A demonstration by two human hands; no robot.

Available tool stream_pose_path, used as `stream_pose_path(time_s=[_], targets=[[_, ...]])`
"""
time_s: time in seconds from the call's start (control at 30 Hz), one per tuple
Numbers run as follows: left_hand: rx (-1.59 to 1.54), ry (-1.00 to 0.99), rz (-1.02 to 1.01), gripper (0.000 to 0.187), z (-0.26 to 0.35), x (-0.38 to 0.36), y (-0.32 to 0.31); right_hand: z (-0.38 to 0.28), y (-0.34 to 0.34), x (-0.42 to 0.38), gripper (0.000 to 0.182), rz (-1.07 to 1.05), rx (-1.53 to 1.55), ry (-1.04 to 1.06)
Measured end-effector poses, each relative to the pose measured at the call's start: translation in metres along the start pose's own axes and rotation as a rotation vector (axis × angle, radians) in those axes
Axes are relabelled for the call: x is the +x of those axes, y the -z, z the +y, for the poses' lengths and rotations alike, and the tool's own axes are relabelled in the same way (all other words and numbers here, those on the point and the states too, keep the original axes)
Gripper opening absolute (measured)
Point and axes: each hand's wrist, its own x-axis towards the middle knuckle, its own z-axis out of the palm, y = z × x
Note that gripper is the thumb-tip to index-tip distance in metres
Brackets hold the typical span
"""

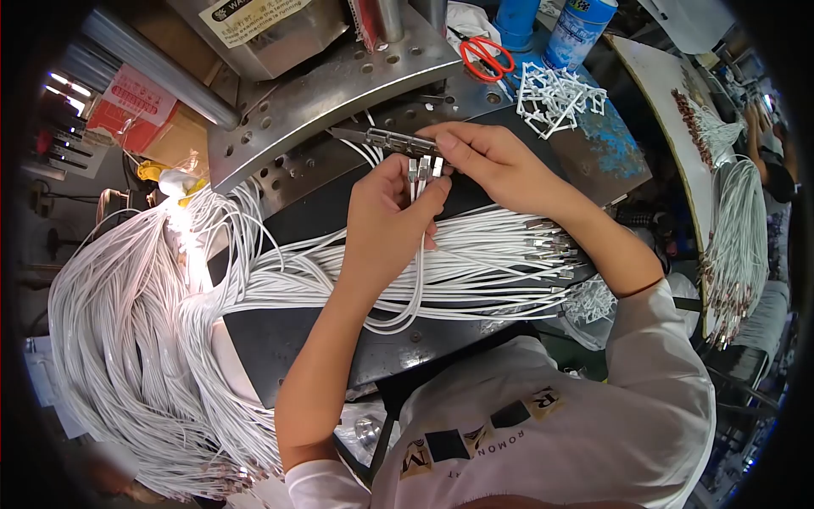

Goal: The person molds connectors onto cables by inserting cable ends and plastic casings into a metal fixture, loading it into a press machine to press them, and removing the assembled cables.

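Note:
My left hand [381,220] is closed around a few white cables, their metal connectors [424,168] standing up side by side between thumb and fingers. Just above them, my right hand [496,165] pinches one end of a narrow slotted metal bar [394,141] with a pointed far end. The bar lies close over the connectors, pointing left toward the curved steel plate [339,102]. Below both hands a thick bundle of white cables [475,263] runs across the dark bench, connector ends to the right.
Large hanks of white cable [119,339] drape over the left side. Red-handled scissors [486,59], a pile of small white plastic pieces [555,97] and a blue spray can [581,32] stand at the back right. More cables [733,237] lie on a board at right, near another person's arm.

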Motion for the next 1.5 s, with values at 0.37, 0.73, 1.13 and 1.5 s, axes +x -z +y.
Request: stream_pose_path(time_s=[0.37, 0.73, 1.13, 1.5], targets=[[-0.127, 0.057, 0.059, 0.022, 0.008, -0.004, -0.002, -0.001, 0.007, 0.002, 0.042, 0.08, -0.075, -0.015], [-0.202, 0.029, 0.05, 0.015, -0.004, 0.003, 0.007, -0.015, 0.003, -0.003, 0.043, 0.059, 0.072, -0.06], [-0.26, 0.001, 0.118, 0.017, -0.003, 0.006, 0.014, -0.012, 0.007, -0.003, 0.035, 0.18, 0.117, -0.083], [-0.238, 0.051, 0.127, 0.024, 0.005, 0.001, 0.013, -0.009, 0.017, -0.004, 0.033, 0.247, 0.033, -0.043]])
